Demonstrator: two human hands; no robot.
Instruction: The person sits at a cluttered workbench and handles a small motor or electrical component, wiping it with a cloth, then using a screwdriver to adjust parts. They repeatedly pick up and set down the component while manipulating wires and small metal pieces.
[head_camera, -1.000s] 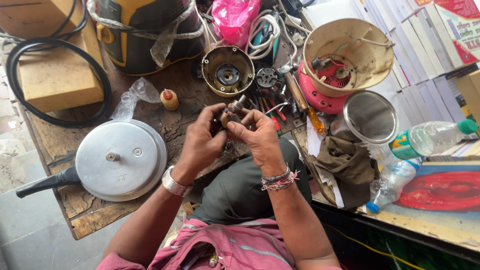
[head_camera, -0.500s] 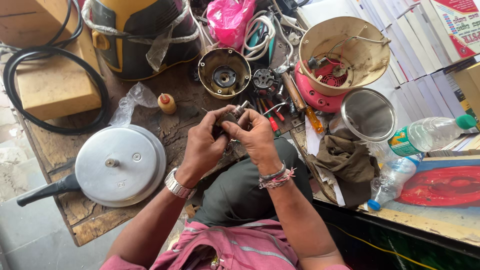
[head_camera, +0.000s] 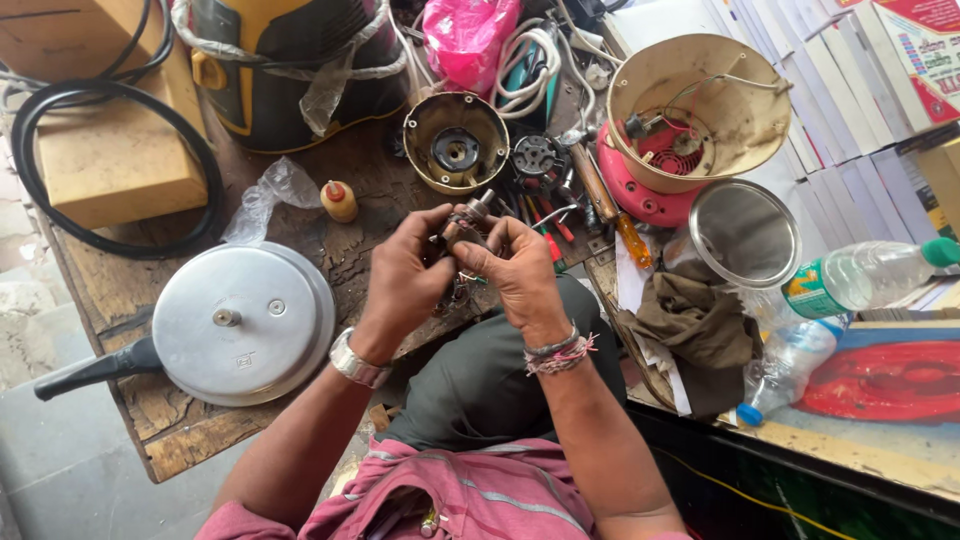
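Both my hands hold a small metal motor part (head_camera: 466, 221) with a shaft pointing up, above the front edge of a worn wooden bench (head_camera: 150, 430). My left hand (head_camera: 405, 275), a metal watch on its wrist, grips the part from the left. My right hand (head_camera: 520, 275), with thread bands on its wrist, pinches it from the right. Thin wires hang below the part between my palms. Just beyond lie a round brass-coloured motor housing (head_camera: 455, 145) and a small dark motor piece (head_camera: 538, 157).
A pressure cooker lid (head_camera: 240, 325) with a black handle lies at left. A small glue bottle (head_camera: 340, 201), screwdrivers (head_camera: 615, 215), a cream appliance base (head_camera: 700, 105), a steel jar (head_camera: 745, 230), plastic bottles (head_camera: 860, 275), a rag (head_camera: 690, 320), black cable (head_camera: 60, 160) and a yellow appliance (head_camera: 290, 60) surround me.
My hands have kept hold of the motor part and shifted it slightly, turning it between the fingers. Nothing on the bench has moved.
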